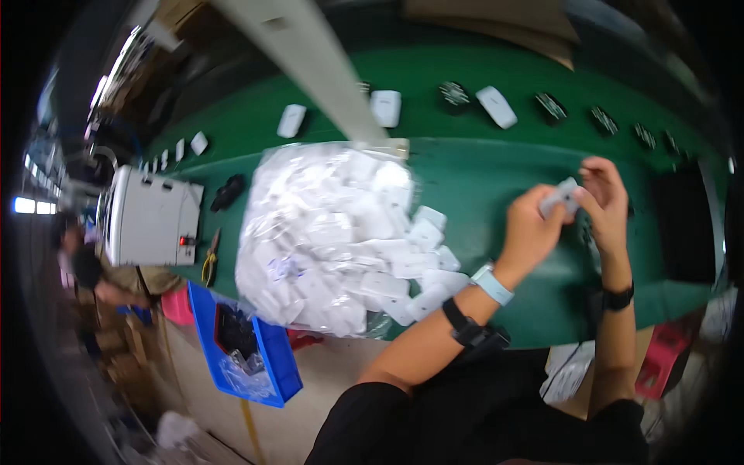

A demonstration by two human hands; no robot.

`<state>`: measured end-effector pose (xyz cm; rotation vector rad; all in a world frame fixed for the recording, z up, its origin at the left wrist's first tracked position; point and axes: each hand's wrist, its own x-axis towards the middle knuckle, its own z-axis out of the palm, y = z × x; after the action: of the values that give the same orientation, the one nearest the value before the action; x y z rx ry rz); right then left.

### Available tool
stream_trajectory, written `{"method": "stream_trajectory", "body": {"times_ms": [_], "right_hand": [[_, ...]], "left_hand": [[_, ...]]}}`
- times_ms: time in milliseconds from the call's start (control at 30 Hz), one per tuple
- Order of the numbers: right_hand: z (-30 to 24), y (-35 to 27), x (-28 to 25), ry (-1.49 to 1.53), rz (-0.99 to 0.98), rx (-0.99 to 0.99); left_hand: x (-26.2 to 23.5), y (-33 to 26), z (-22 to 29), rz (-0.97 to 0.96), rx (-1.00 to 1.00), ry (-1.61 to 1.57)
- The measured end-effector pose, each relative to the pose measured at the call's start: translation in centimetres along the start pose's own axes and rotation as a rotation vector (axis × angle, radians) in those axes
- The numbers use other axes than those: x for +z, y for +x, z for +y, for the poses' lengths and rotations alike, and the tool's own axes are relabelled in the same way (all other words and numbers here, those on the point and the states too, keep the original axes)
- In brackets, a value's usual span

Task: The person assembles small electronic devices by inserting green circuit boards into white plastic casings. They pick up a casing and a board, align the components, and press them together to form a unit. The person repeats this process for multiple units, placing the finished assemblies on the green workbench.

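Note:
In my left hand [530, 232], a small white plastic housing [559, 197] is pinched between thumb and fingers above the green bench mat. Close against it on the right is my right hand [608, 208], its thumb beside the housing's edge and its fingers raised apart from the thumb. Motion blur hides whether that thumb touches the housing. Left of my forearm spreads a large heap of white plastic housings [415, 260], mostly inside a clear plastic bag [310, 225], with several spilling out toward my left wrist.
Along the far green belt [434, 66] lie white housings [496, 107] and dark round parts [454, 96]. A pale post [318, 70] rises behind the bag. Farther left are yellow-handled pliers [209, 263], a white machine [155, 221] and a blue bin [279, 364]. A black panel [682, 225] stands at right.

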<state>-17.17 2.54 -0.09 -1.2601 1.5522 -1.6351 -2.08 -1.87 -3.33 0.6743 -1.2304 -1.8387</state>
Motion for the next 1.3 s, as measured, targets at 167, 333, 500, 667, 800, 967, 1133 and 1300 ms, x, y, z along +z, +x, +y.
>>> {"method": "stream_trajectory", "body": {"times_ms": [167,333,500,667,800,967,1133,1300], "right_hand": [[-12.9,3.4,13.5,-0.433,-0.374,-0.390],[-14.9,13.0,20.5,-1.030,-0.771,-0.397],[-5.4,23.3,26.1,-0.765,-0.969,-0.470],[-0.3,23.7,32.9,-0.767,-0.939,-0.196],[0.3,23.6,36.1,-0.822,-1.064,-0.144],[1.0,24.6,34.8,-0.669,-0.933,-0.257],[-6.5,22.3,28.1,-0.153,-0.753,-0.177],[-11.2,16.6,15.9,0.337,-0.683,0.131]], "left_hand": [[-0.6,0.0,-1.7,0.217,0.409,0.364],[1.3,0.9,-3.6,0.181,0.219,-0.105],[2.2,1.3,-2.6,0.297,0.009,-0.443],[0.6,0.3,-0.5,0.349,0.120,-0.127],[0.3,-0.2,0.1,0.382,0.151,-0.269],[0.9,-0.4,0.2,0.402,0.161,-0.259],[0.5,0.3,-1.5,0.265,0.043,-0.197],[-0.4,1.2,-1.9,0.187,0.008,-0.206]]}}
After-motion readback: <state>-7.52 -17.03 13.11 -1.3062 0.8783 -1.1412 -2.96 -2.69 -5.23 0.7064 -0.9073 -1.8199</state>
